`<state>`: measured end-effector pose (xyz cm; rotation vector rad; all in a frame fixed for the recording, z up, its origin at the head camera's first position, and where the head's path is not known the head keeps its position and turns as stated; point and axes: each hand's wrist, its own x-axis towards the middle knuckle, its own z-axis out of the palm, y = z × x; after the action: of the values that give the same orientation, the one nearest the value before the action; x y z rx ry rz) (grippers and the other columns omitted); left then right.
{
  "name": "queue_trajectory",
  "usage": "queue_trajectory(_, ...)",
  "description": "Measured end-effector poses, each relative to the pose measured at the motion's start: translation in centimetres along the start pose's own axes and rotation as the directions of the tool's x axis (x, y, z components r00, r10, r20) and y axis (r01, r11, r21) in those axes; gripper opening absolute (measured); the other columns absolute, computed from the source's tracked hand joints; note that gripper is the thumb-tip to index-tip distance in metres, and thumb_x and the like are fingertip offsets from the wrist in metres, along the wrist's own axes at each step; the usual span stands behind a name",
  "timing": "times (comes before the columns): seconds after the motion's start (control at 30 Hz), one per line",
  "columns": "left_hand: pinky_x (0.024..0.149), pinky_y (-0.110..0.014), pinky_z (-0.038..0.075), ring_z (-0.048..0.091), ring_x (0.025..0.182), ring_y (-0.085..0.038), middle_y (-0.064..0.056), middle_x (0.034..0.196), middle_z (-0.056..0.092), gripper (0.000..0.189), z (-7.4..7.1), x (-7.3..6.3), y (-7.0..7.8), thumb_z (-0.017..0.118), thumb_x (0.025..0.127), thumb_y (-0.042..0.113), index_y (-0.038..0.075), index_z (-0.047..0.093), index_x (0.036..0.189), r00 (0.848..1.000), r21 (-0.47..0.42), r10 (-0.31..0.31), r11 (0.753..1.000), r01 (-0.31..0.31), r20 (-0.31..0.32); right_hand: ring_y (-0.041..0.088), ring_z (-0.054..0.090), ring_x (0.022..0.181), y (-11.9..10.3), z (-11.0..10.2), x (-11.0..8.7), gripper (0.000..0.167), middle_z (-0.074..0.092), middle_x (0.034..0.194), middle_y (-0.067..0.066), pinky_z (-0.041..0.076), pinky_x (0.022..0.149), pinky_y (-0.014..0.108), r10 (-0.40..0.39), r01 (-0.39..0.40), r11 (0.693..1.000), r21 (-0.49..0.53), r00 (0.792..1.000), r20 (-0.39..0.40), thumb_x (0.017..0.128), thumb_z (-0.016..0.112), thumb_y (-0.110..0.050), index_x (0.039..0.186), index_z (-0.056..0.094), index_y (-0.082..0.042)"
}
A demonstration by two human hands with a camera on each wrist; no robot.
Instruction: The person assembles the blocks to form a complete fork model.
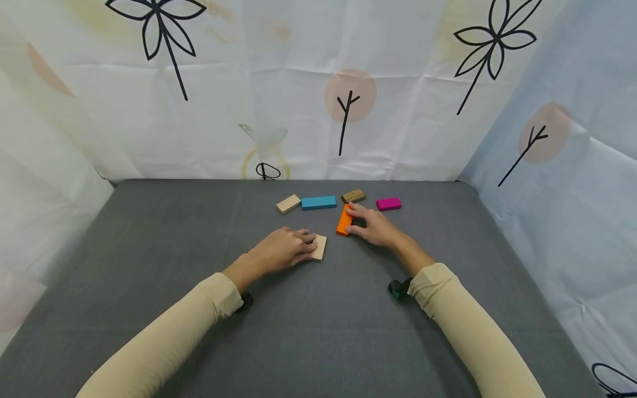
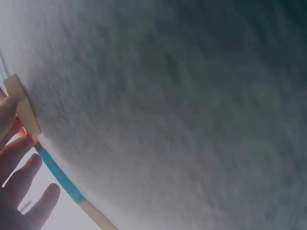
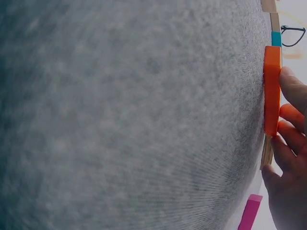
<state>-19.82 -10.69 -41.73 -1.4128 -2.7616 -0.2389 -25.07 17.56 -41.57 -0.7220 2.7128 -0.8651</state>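
At the middle of the table, my left hand [image 1: 285,251] grips a pale wooden block [image 1: 320,248] by its left side. In the left wrist view this block [image 2: 22,106] shows between the thumb and the fingers. My right hand [image 1: 374,225] holds an orange block [image 1: 344,220] between thumb and fingers, a short way up and right of the pale one. The right wrist view shows the orange block [image 3: 272,91] lying along the cloth, its far side partly hidden. Just beyond the right fingertips lies a brown wood-grain block [image 1: 353,195].
Behind the hands, a blue block [image 1: 319,203] lies beside another pale wooden block [image 1: 288,204]. A magenta block [image 1: 389,204] lies to the right. Grey cloth [image 1: 318,342] covers the table, and a patterned white curtain [image 1: 298,110] hangs along its back and sides.
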Motion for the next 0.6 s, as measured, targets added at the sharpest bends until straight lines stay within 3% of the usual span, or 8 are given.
queue_trajectory(0.27, 0.097, -0.050, 0.049, 0.056, 0.128, -0.027, -0.008, 0.137, 0.060, 0.039, 0.2, 0.5, 1.5, 0.062, 0.100, 0.031, 0.011, 0.065, 0.133, 1.000, 0.020, 0.018, 1.000, -0.019, 0.014, 0.038, 0.030, 0.145, -0.5, 0.3, 0.2, 0.058, 0.031, 0.159, 0.019, 0.026, 0.115, 0.054, -0.098, 0.098, 0.995, -0.011, 0.995, 0.021, 0.097, 0.067, -0.017, 0.146, 0.045, 0.005)
queue_trajectory(0.6, 0.096, -0.050, 0.049, 0.057, 0.128, -0.026, -0.007, 0.135, 0.062, 0.038, 0.1, 0.9, 3.2, 0.060, 0.101, 0.034, 0.013, 0.068, 0.131, 0.999, 0.048, 0.038, 0.998, -0.039, 0.028, 0.035, 0.026, 0.147, -1.1, 0.6, 0.4, 0.059, 0.029, 0.160, 0.017, 0.025, 0.117, 0.052, -0.122, 0.122, 0.993, 0.004, 0.990, 0.068, 0.098, 0.066, -0.017, 0.148, 0.043, 0.002)
